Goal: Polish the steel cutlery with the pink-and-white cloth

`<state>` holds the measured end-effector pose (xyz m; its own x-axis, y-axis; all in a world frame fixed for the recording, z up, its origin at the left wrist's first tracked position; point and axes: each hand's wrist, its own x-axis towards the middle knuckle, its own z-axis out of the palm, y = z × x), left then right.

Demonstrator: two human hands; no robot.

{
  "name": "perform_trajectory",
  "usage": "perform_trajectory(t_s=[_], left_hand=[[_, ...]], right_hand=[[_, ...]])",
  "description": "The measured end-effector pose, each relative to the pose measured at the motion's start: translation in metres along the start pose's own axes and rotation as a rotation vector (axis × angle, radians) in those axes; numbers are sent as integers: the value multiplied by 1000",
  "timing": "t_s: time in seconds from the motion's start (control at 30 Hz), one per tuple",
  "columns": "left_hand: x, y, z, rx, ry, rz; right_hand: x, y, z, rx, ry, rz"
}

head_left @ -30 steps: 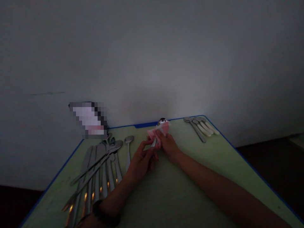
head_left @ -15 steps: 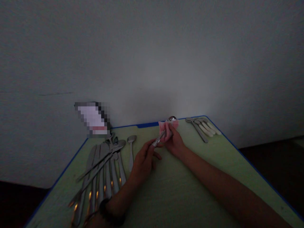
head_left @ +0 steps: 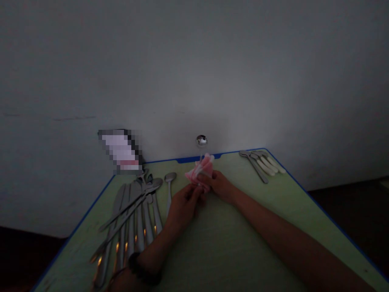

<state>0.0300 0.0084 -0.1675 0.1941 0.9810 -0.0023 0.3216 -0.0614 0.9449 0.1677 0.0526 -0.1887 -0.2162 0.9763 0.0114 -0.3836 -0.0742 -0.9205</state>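
A shiny metal spoon (head_left: 201, 140) points away from me, bowl up and outermost, above the table's far edge. My left hand (head_left: 184, 202) is closed round the lower end of its handle, which the fingers mostly hide. A pink and white cloth (head_left: 203, 170) is wrapped about the handle below the bowl. Pinching the cloth from the right side, my right hand (head_left: 220, 185) presses it against the spoon. Just left of my left hand, a single spoon (head_left: 169, 184) lies flat on the table.
Several knives and spoons (head_left: 133, 219) lie in an overlapping group on the left. At the far right rest a metal spoon (head_left: 253, 166) and several white-handled utensils (head_left: 267, 165). A blurred-out phone-like object (head_left: 121, 150) leans against the wall behind the green, blue-edged table (head_left: 243, 243).
The spoon has swung from a rightward slant to nearly straight ahead, its bowl now higher and further left. My right hand and the cloth have slid down the handle toward my left hand.
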Motion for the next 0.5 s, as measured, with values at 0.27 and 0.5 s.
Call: perform_trajectory(t_s=[0.27,0.5], left_hand=[[0,0,-2,83,-23,27],[-2,0,0,214,-121,114]], right_hand=[[3,0,1,-85,2,30],[10,-1,4,266,153,88]])
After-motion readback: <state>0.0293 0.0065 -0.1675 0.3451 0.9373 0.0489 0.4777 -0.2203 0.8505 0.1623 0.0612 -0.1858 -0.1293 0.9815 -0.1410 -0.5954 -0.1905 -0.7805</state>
